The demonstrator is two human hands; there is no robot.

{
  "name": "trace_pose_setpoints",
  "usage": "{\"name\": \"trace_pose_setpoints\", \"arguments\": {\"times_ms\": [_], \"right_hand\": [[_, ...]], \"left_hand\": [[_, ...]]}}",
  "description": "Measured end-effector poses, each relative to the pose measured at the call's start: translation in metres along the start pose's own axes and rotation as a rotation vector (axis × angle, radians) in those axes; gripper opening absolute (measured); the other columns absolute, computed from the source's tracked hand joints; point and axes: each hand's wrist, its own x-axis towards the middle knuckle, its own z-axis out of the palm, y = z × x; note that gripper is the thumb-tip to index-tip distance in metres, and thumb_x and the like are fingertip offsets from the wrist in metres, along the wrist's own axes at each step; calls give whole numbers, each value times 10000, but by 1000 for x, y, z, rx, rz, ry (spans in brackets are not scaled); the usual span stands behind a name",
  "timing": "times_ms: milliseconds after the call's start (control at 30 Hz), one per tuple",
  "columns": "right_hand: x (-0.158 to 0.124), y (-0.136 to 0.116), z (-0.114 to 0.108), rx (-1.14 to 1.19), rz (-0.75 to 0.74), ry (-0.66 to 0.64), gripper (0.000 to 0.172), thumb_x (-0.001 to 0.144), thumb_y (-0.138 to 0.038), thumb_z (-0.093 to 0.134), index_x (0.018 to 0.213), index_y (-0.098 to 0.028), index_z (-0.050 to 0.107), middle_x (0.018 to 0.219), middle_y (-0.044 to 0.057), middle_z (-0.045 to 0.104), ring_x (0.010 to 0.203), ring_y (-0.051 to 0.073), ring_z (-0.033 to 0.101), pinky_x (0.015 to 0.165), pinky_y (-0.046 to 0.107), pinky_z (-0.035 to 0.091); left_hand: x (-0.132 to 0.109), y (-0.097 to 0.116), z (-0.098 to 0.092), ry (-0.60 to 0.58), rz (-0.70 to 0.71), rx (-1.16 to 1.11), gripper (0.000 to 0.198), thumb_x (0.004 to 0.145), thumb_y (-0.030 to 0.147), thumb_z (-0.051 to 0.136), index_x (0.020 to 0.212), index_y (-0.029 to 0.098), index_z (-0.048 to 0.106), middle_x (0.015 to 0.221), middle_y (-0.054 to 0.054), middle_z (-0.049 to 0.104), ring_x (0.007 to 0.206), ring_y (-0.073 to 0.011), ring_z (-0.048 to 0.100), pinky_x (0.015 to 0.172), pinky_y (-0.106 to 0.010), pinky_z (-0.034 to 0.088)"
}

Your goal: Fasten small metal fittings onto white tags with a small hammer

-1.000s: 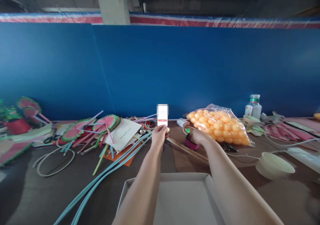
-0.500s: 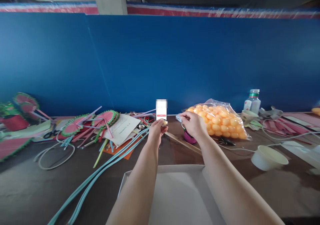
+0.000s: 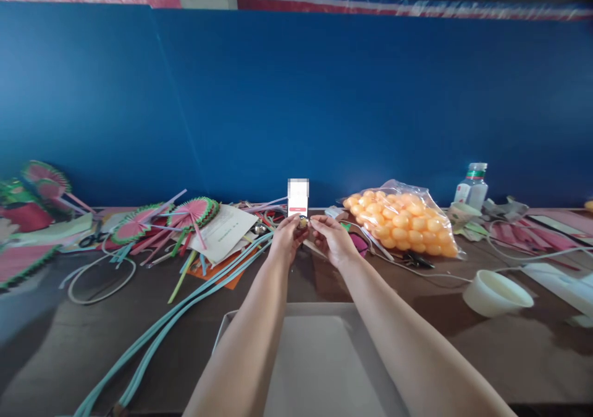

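Observation:
Near the middle of the table, my left hand has its fingers closed round a small gold-coloured round thing. Beside it, my right hand pinches at the right side of that same thing; whatever else lies between its fingertips is too small to make out. A phone with a lit white screen stands upright just behind the hands. Under my forearms lies a shallow grey tray. Partly behind my right hand is a purple object.
Right of my hands lie a clear bag of orange balls, a white cup and a bottle. On the left are pink paper fans, papers and pale blue tubes. A blue panel rises behind.
My right hand has moved left, from beside the purple object to the small gold-coloured thing at my left hand. The view has shifted slightly.

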Motion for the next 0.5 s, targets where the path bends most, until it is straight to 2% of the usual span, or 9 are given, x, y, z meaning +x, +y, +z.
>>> {"name": "trace_pose_setpoints", "arguments": {"times_ms": [300, 500], "right_hand": [[4, 6, -8, 121, 79, -67, 256, 599, -208, 785, 819, -187, 656, 708, -38, 626, 487, 14, 482, 385, 103, 364], [3, 3, -10, 167, 119, -79, 244, 608, -178, 773, 821, -176, 652, 720, -29, 634, 468, 5, 463, 354, 91, 319]], "left_hand": [[-2, -1, -1, -68, 49, 9, 304, 714, 184, 646, 1015, 142, 618, 784, -50, 654, 675, -118, 625, 730, -284, 508], [-5, 0, 0, -88, 57, 29, 289, 724, 169, 623, 1012, 142, 624, 798, -51, 662, 665, -115, 623, 692, -266, 508]]}}
